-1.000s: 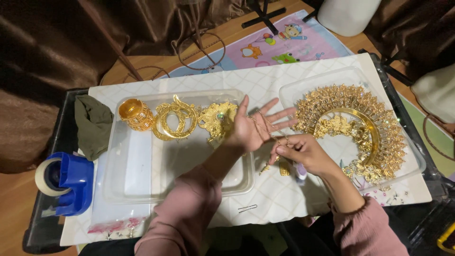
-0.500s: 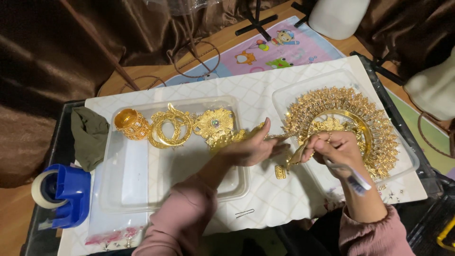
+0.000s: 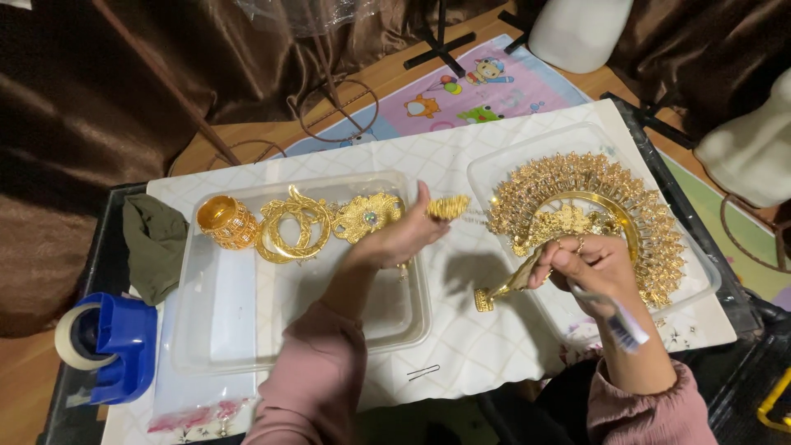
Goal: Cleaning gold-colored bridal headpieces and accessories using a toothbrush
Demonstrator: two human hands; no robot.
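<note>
Covering the dark table (image 3: 107,247) is a white quilted cloth (image 3: 470,330), and dark brown satin drapes (image 3: 99,99) hang behind it. Past the far edge lie a wooden floor and a colourful cartoon mat (image 3: 478,91); a white mannequin form (image 3: 754,140) stands at the right.

On the cloth sit two clear plastic trays. The left tray (image 3: 231,330) holds a gold bangle (image 3: 227,221), a gold ring ornament (image 3: 292,231) and a gold brooch (image 3: 367,216) along its far side. The right tray (image 3: 494,169) holds a big gold fan-shaped crown (image 3: 610,198).

The left hand (image 3: 400,239) reaches over the left tray, its fingers pinched narrowly on a small gold comb piece (image 3: 449,206) held above the cloth between the trays. The right hand (image 3: 597,268) is closed around a gold hairpin (image 3: 507,288), which slants down toward the cloth, its lower end just beside the right tray's near-left edge; the same hand also grips a pen-like tube (image 3: 618,321).

Left of the trays lie a crumpled olive rag (image 3: 152,243) and, nearer, a blue tape dispenser (image 3: 111,342). A black bobby pin (image 3: 423,372) lies on the cloth near the front edge. The left forearm crosses the left tray and hides part of its floor.
</note>
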